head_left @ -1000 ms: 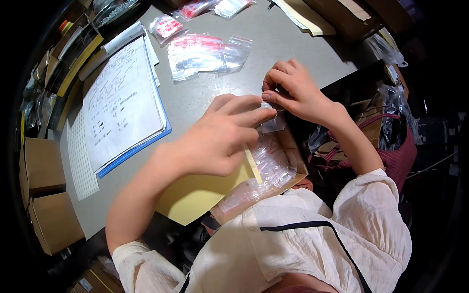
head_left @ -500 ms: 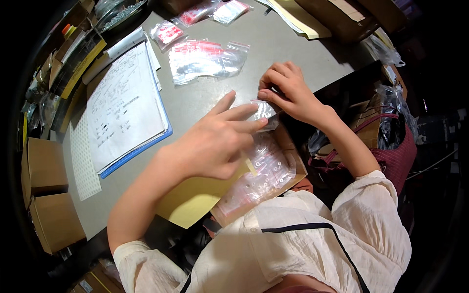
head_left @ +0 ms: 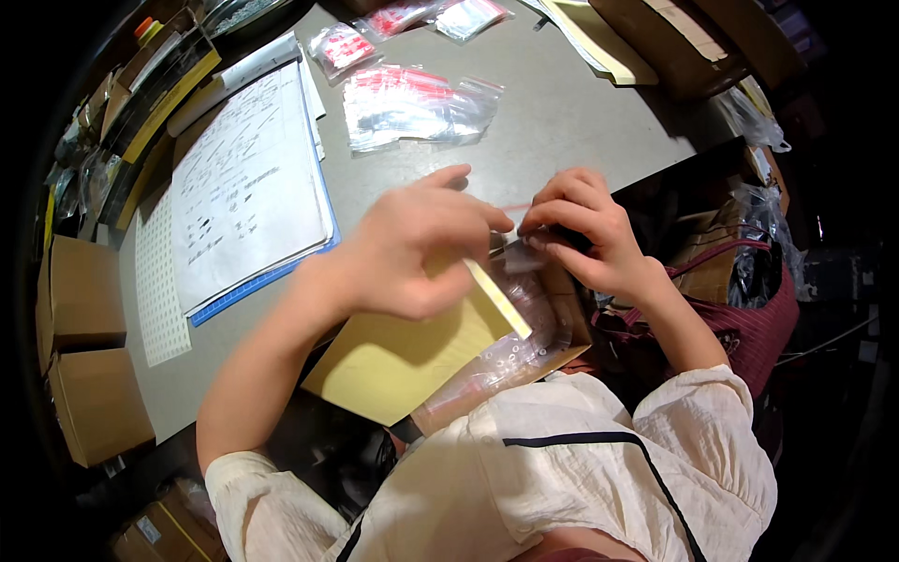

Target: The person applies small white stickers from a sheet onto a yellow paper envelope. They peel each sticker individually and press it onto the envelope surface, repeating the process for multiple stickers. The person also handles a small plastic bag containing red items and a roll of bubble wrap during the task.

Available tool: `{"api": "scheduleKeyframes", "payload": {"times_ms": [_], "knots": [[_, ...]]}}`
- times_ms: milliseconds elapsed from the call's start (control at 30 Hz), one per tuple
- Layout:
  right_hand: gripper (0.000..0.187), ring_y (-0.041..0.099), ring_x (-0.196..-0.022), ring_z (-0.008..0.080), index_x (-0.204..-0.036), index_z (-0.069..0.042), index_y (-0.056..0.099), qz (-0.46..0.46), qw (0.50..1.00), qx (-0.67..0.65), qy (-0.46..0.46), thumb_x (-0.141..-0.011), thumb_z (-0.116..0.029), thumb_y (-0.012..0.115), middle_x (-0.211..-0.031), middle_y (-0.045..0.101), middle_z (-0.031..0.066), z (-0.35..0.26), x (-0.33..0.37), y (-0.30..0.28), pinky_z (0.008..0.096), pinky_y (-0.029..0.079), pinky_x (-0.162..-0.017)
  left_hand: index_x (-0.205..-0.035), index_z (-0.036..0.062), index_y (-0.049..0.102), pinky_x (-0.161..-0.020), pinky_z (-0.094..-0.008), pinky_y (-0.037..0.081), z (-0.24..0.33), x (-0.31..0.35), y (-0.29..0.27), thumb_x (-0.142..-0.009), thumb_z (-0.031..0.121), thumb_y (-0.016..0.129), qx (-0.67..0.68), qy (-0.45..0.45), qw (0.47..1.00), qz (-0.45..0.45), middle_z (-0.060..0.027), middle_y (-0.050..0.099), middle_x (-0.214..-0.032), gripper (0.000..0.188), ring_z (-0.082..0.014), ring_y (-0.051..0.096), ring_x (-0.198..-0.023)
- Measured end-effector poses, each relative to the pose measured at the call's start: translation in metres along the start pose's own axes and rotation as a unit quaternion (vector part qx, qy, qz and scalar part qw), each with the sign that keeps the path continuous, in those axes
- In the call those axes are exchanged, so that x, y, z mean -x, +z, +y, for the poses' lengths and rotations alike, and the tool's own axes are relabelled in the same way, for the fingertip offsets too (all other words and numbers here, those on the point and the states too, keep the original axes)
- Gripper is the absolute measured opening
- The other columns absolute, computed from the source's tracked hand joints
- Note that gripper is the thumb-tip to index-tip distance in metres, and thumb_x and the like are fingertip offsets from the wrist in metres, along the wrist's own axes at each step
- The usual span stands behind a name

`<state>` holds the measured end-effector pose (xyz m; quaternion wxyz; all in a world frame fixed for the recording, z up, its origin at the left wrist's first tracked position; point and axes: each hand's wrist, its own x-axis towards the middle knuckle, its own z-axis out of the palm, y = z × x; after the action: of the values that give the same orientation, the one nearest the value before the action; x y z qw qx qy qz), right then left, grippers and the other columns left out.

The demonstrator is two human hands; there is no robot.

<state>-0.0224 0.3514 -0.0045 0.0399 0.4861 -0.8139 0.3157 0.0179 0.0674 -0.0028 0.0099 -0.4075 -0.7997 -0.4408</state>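
Note:
My left hand (head_left: 403, 248), blurred by motion, is curled over a yellow paper sheet (head_left: 398, 361), which shows between its thumb and fingers. A pale strip (head_left: 501, 302) runs along the sheet's edge. My right hand (head_left: 585, 225) pinches the edge of a small clear zip bag (head_left: 521, 255), close to my left fingertips. What lies inside this bag is too blurred to make out. Beneath both hands, an open cardboard box (head_left: 564, 359) holds several clear bags (head_left: 513, 348) with small ring-shaped pieces; the sheet partly covers it.
A stack of flat clear bags with red edges (head_left: 403, 108) lies ahead on the grey table (head_left: 552, 131). Handwritten papers on a blue clipboard (head_left: 251, 192) are at left, beside cardboard boxes (head_left: 86, 290). A maroon bag (head_left: 749, 328) stands at right.
My right hand has moved down and a little right, and the small bag has dropped lower with it. The yellow sheet has shifted right, so its pale strip shows more.

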Motion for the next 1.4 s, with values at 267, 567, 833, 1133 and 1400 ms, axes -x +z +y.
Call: {"api": "scheduleKeyframes", "payload": {"times_ms": [267, 567, 833, 1133, 1400], "knots": [[0.024, 0.069, -0.087, 0.0136, -0.114, 0.007, 0.071, 0.032, 0.878, -0.419, 0.228, -0.102, -0.012, 0.062, -0.096, 0.073, 0.0079, -0.027, -0.007, -0.019, 0.0278, 0.054, -0.081, -0.090, -0.0049, 0.070, -0.077, -0.0282, 0.056, 0.006, -0.001, -0.035, -0.079, 0.006, 0.059, 0.044, -0.104, 0.990, 0.079, -0.0114, 0.076, -0.092, 0.019, -0.0146, 0.071, -0.085], [0.026, 0.065, -0.079, 0.0095, -0.122, 0.000, 0.068, 0.025, 0.850, -0.452, 0.270, -0.099, -0.011, 0.063, -0.101, 0.072, 0.0044, -0.011, -0.026, -0.016, 0.0240, 0.051, -0.061, -0.117, -0.0016, 0.072, -0.085, -0.0292, 0.055, 0.017, -0.008, -0.051, -0.100, 0.023, 0.066, 0.230, -0.138, 0.920, 0.287, -0.0084, 0.075, -0.097, 0.031, -0.0130, 0.070, -0.092], [0.043, 0.065, -0.118, 0.0296, -0.134, -0.002, 0.066, 0.332, 0.903, 0.203, -0.181, -0.092, -0.008, 0.070, -0.138, 0.064, 0.0196, -0.007, -0.038, -0.058, 0.0405, 0.053, -0.098, -0.116, -0.0004, 0.068, -0.094, -0.0324, 0.051, 0.005, -0.004, -0.072, -0.106, 0.064, 0.042, 0.294, -0.215, 0.880, 0.304, -0.0147, 0.076, -0.108, 0.070, -0.0210, 0.072, -0.103], [0.074, 0.032, -0.152, 0.0431, -0.143, -0.008, 0.062, -0.021, 0.990, -0.004, -0.140, -0.069, -0.019, 0.063, -0.160, 0.043, 0.0224, -0.042, -0.052, -0.045, 0.0542, 0.020, -0.126, -0.141, -0.0026, 0.057, -0.103, -0.0320, 0.052, 0.014, -0.003, -0.050, -0.092, 0.017, 0.072, 0.394, -0.180, 0.892, 0.131, -0.0120, 0.070, -0.128, 0.054, -0.0162, 0.066, -0.117], [0.074, 0.061, -0.128, 0.0267, -0.150, 0.003, 0.047, 0.004, 0.996, -0.061, -0.063, -0.086, -0.010, 0.081, -0.142, 0.060, 0.0195, -0.032, -0.062, -0.033, 0.0364, 0.048, -0.106, -0.132, -0.0015, 0.065, -0.099, -0.0334, 0.052, 0.032, -0.004, -0.038, -0.092, 0.011, 0.070, 0.328, -0.131, 0.933, 0.071, -0.0105, 0.071, -0.123, 0.042, -0.0184, 0.066, -0.113]]}}
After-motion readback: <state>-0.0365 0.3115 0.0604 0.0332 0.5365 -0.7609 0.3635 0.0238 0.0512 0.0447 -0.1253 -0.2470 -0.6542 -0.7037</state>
